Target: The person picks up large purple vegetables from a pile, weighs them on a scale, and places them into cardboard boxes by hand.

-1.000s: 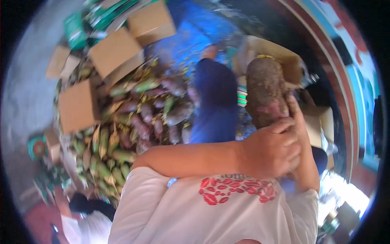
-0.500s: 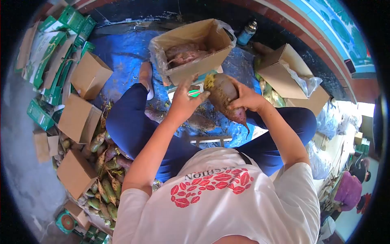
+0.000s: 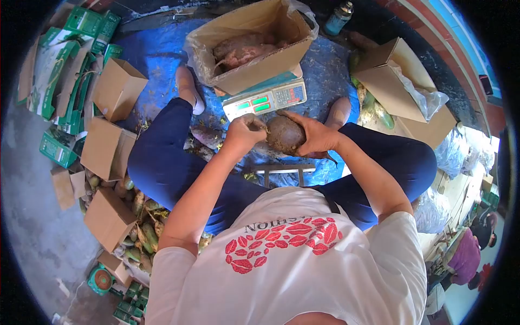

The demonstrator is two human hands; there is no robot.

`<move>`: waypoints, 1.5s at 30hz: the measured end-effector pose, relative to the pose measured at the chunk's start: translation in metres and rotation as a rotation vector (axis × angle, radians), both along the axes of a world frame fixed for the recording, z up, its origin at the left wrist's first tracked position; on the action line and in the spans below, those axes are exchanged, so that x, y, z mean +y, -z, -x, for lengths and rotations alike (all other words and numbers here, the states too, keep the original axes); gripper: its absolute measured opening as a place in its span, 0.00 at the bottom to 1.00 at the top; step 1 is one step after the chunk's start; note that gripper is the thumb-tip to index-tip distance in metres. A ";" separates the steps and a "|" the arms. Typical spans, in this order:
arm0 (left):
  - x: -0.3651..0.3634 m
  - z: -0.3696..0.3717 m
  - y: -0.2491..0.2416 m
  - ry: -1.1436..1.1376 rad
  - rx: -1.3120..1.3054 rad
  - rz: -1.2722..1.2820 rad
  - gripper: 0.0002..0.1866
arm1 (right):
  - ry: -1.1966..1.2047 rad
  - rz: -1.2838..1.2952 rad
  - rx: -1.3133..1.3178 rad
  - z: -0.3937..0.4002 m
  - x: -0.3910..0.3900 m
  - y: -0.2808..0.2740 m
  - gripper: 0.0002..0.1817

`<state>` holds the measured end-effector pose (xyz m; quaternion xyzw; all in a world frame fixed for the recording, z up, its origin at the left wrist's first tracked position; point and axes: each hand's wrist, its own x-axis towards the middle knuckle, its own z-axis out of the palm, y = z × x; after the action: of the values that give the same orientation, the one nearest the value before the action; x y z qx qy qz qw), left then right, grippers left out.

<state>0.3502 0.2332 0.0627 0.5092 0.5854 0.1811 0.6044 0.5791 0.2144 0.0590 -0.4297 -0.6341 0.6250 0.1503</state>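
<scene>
My right hand [image 3: 318, 134] is wrapped around a large, soil-covered purple-brown radish [image 3: 284, 135], whose thin tail points to the right. My left hand [image 3: 245, 133] is at the radish's other end, its fingers curled into a pinch; whatever they hold is hidden. Just beyond my hands stands a digital scale [image 3: 265, 103] with lit green displays. On it rests a cardboard box [image 3: 265, 67] lined with clear plastic, with reddish roots [image 3: 246, 51] inside. More radishes [image 3: 206, 136] lie on the blue sheet between my legs.
Small cardboard boxes [image 3: 118, 89] and green cartons [image 3: 57, 146] line the left side, beside a pile of green and purple radishes [image 3: 146, 235]. At right are an open box [image 3: 398, 81] and plastic bags [image 3: 433, 208]. A spray can [image 3: 339, 19] stands at the back. Another person [image 3: 466, 254] is far right.
The radish has been lowered toward me and tipped so its rounded end faces up. Its yellow leaf tuft no longer shows. My left hand's fingers have closed from spread to pinched.
</scene>
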 end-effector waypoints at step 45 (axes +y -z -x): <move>-0.017 0.032 0.006 0.024 -0.119 0.304 0.08 | -0.126 0.318 -0.035 0.010 0.008 0.024 0.56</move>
<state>0.3180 0.2162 0.0570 0.4070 0.5631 0.1129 0.7103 0.5686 0.2228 0.0354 -0.4186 -0.5554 0.7180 0.0298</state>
